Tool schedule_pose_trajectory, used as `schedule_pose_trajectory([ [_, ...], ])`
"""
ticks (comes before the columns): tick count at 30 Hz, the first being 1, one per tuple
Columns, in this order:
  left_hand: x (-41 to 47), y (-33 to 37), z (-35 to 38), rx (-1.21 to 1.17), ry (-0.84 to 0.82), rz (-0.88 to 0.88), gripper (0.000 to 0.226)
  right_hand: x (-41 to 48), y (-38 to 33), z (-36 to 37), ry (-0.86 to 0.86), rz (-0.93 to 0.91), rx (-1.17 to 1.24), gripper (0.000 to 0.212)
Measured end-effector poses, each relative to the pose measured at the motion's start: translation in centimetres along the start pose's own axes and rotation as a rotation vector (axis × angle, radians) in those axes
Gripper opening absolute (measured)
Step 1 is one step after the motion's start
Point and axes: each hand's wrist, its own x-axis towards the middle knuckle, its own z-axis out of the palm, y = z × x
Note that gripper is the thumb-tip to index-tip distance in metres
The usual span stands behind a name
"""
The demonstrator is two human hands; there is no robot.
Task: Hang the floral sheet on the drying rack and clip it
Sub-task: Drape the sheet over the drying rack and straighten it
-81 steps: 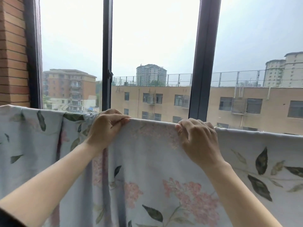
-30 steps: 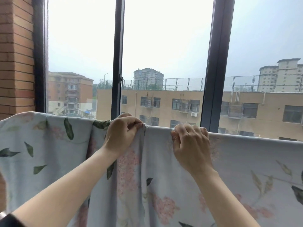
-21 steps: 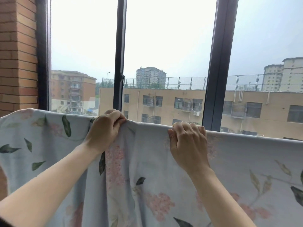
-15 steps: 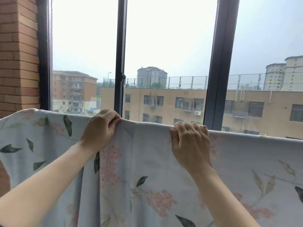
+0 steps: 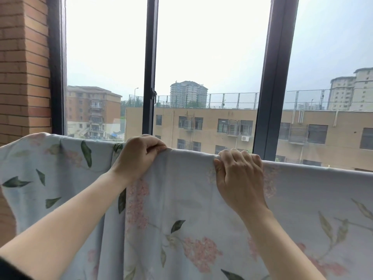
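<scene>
The floral sheet [image 5: 193, 203], pale blue with pink blossoms and green leaves, hangs over a bar that runs across the whole view; the bar itself is hidden under the cloth. My left hand [image 5: 139, 156] grips the sheet's top fold, fingers curled over it, with a vertical crease hanging just below and left of it. My right hand [image 5: 240, 178] holds the top fold a short way to the right, fingers hooked over the edge. No clip is in view.
Close behind the sheet is a large window with dark frame posts [image 5: 272, 77] and a handle [image 5: 154, 94]. A brick wall [image 5: 22, 67] stands at the left. Buildings lie beyond the glass.
My left hand slid left along the top fold, away from the right hand, drawing the bunched cloth flatter between them. The right hand kept its hold.
</scene>
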Motion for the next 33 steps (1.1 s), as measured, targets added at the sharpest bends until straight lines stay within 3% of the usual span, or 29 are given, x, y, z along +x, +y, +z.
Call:
schedule_pose_trajectory([
  [12,-0.7,-2.2,-0.9,0.154,-0.037,0.025,0.019,0.2,-0.3,-0.1,-0.054,-0.017,0.011,0.027],
  [18,-0.1,-1.8,-1.1,0.264,-0.098,0.025,0.022,1.5,-0.5,-1.4,-0.184,-0.030,0.001,0.034],
  [22,0.9,-1.4,-1.3,0.255,-0.150,0.006,0.027,2.9,-2.3,-1.4,-0.301,-0.128,0.087,0.025],
  [27,1.1,-1.1,-0.9,0.240,-0.243,0.016,0.038,3.8,-5.4,0.6,-0.290,-0.211,0.155,0.027],
  [30,0.0,-1.4,-1.4,0.159,-0.204,-0.016,0.040,3.7,-5.3,1.1,-0.221,-0.226,0.145,0.029],
  [33,-1.4,-1.8,-1.7,0.098,-0.127,-0.053,0.028,3.5,-5.1,1.3,-0.171,-0.212,0.152,0.035],
])
